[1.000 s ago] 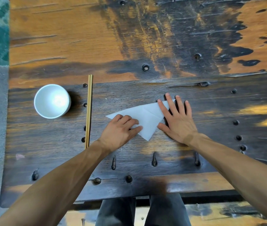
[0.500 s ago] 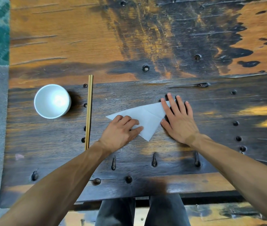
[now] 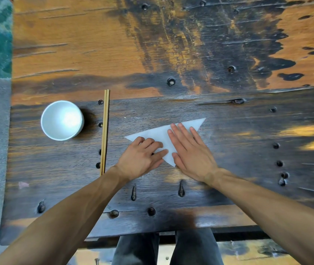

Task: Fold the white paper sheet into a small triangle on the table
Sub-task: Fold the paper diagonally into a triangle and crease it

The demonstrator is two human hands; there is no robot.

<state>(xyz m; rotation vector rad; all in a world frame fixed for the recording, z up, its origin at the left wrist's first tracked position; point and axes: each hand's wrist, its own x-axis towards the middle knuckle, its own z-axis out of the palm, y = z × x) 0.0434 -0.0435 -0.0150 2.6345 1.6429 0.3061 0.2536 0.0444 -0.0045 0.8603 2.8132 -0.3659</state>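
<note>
A: Paper (image 3: pixel 153 135), folded to a triangle, lies on the table (image 3: pixel 229 131) beside the chopsticks (image 3: pixel 105 131). Handling?

B: Light, limp, slides easily. Right hand (image 3: pixel 189 152) presses flat, fingers straight; left hand (image 3: pixel 142 156), fingers bent, pins it. Lift by a free corner.

Both hands (image 3: pixel 192 153) flat — pressing folded paper (image 3: pixel 156 133).

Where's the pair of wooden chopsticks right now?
In the head view, the pair of wooden chopsticks lies left of centre on the dark wooden table, between the white bowl and the folded white paper.
</note>
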